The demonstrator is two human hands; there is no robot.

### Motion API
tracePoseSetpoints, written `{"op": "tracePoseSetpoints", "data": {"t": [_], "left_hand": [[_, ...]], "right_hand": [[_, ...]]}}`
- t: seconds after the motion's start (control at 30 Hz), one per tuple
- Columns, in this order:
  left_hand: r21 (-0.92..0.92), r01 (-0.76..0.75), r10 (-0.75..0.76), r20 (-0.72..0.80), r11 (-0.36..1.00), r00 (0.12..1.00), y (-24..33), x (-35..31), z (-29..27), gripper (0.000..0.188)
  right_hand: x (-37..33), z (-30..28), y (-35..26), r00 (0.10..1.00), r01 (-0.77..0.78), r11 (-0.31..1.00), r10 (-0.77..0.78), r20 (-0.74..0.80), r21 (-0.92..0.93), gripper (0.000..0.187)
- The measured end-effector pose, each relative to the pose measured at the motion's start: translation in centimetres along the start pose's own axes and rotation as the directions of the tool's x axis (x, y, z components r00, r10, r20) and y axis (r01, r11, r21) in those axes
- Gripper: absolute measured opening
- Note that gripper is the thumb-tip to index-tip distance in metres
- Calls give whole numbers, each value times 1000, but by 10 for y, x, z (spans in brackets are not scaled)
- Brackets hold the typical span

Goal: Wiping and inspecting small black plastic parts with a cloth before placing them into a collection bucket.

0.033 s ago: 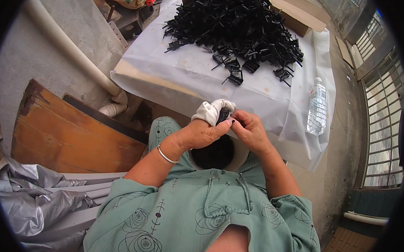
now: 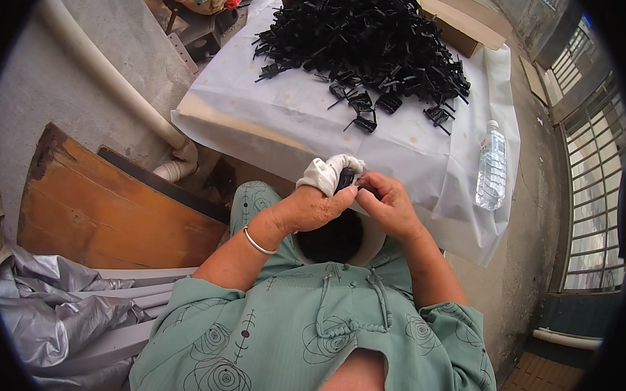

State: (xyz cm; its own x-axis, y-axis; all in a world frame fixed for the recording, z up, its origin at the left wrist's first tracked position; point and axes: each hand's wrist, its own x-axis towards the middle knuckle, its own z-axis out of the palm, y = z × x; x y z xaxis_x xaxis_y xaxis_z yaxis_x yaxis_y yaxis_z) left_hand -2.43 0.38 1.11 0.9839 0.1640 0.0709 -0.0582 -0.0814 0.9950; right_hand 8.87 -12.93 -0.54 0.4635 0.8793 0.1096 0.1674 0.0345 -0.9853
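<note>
My left hand (image 2: 319,206), its fingers wrapped in a white cloth glove (image 2: 319,175), is closed around a small black plastic part (image 2: 346,177) above my lap. Thumb and fingers of my right hand (image 2: 389,204) are pinched together at the right side of that part; what lies between these fingertips is too small to tell. Just below the hands, between my knees, a pale round container (image 2: 374,243) has a dark inside. A large heap of similar black plastic parts (image 2: 368,48), with thin prongs sticking out, covers the far part of the table.
White plastic sheeting (image 2: 261,113) covers the table ahead. On its right stands a clear water bottle (image 2: 492,165), and an open cardboard box (image 2: 460,24) lies behind the heap. A wooden board (image 2: 110,207) and silver sheeting (image 2: 49,317) are on the left. Barred windows (image 2: 596,194) line the right.
The fingertips of my right hand have shifted very slightly at the black part, the thumb a little to the left. Nothing else has visibly moved.
</note>
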Motion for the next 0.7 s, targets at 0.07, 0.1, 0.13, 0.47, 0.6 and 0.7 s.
{"op": "tracePoseSetpoints", "data": {"t": [0.07,0.1,0.13,0.47,0.6,0.7], "left_hand": [[28,-57,57,-29,998,998,-2,0,-2,34],[30,-60,61,-31,998,998,0,-2,-3,34],[-21,38,-38,-12,999,999,5,-3,-4,35],[182,25,-18,-39,983,999,3,-2,-1,35],[336,-116,151,-79,935,985,-4,-2,2,32],[400,-151,186,-50,904,981,1,1,1,29]], "right_hand": [[-3,-1,-3,1000,19,999,-19,15,36,16],[-5,-3,-8,999,-16,996,12,46,92,17],[-5,-4,-10,996,-53,988,41,80,146,18],[5,7,2,991,57,998,-58,-117,-5,24],[1,5,-7,992,-124,984,125,-1,125,26],[0,1,-8,993,-119,991,120,2,64,30]]}}
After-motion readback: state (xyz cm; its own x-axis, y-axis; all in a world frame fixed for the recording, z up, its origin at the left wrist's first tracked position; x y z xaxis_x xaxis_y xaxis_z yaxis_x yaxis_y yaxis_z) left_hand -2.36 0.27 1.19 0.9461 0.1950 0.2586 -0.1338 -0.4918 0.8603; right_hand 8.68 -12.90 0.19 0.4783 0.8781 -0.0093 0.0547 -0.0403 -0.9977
